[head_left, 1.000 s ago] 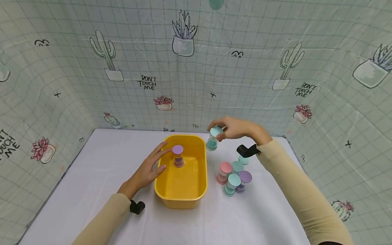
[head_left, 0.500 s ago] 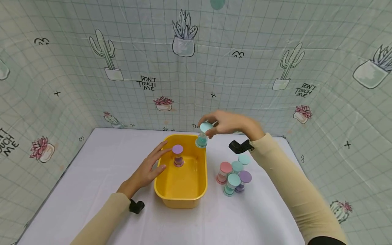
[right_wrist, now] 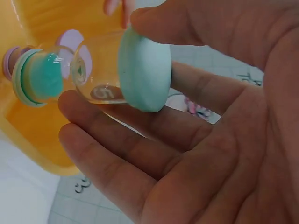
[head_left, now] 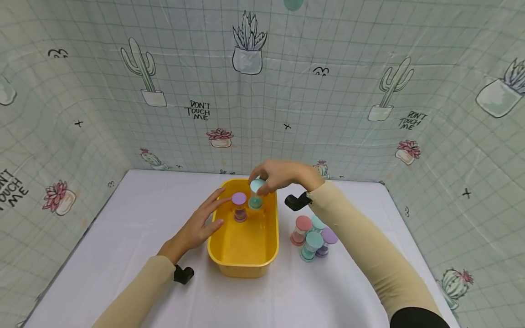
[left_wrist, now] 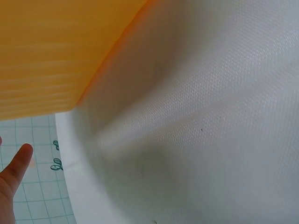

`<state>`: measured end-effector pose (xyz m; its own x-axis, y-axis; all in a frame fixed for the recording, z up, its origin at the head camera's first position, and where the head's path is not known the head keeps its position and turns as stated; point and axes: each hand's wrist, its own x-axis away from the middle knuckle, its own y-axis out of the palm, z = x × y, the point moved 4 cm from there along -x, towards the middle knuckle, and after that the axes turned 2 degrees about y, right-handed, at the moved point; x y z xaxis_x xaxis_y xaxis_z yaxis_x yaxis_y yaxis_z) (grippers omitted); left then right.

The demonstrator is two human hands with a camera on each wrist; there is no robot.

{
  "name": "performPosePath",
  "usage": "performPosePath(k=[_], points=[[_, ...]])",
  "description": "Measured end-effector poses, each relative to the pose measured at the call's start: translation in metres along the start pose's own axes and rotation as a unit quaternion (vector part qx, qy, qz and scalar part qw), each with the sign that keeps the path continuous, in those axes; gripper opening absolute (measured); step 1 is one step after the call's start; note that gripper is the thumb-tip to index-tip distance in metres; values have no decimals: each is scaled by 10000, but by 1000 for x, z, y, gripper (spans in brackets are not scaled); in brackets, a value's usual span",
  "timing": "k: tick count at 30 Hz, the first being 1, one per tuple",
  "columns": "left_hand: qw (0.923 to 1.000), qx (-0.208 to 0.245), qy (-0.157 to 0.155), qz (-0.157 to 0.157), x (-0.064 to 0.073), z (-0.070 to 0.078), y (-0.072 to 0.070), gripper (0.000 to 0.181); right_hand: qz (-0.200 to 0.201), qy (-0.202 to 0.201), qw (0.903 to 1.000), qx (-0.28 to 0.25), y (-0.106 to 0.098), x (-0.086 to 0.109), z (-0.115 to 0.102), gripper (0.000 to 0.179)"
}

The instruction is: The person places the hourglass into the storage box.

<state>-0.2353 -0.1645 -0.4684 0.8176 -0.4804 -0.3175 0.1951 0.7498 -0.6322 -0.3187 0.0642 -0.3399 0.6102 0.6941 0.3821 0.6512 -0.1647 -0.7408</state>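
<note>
My right hand [head_left: 276, 175] pinches the teal-capped sand timer [head_left: 256, 200] between thumb and fingers, inside the far right part of the yellow bin [head_left: 242, 246]. In the right wrist view its clear glass, teal sand and teal cap [right_wrist: 147, 72] show; whether its base touches the bin floor I cannot tell. A purple-capped sand timer [head_left: 239, 210] stands upright in the bin, just left of it. My left hand [head_left: 198, 228] lies at the bin's left rim, fingers spread and fairly straight. The left wrist view shows one finger [left_wrist: 18, 163] and the bin's outer wall [left_wrist: 56, 56].
Right of the bin, several more sand timers cluster on the white table [head_left: 164, 200]: a pink one [head_left: 301, 230], a purple one [head_left: 328, 239] and teal ones, including the front one [head_left: 311, 246]. My right forearm passes over their far side. A cactus-print cloth [head_left: 287, 100] hangs behind.
My right hand has carried the teal sand timer leftward, over the bin's right rim, then down into the bin. My left hand and the purple timer in the bin have stayed put.
</note>
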Motion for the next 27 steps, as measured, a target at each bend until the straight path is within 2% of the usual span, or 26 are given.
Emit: performPosePath(k=[5,10,17,23,27], points=[[10000,-6,20,-7,0,-1,0,55,-154,167,9997,-47,8,-13,5,44],[10000,-5,1,18,0,-1,-1,55,-229,468,9982,-301,16,-22,10,38],[10000,9,55,-7,0,-1,-1,55,-554,762,9929,-733,27,-31,16,34],[10000,-4,59,16,0,-2,-1,56,-619,797,9939,-450,33,-38,16,37],[10000,-13,87,11,0,-2,0,56,-701,985,9925,-171,36,-41,17,37]])
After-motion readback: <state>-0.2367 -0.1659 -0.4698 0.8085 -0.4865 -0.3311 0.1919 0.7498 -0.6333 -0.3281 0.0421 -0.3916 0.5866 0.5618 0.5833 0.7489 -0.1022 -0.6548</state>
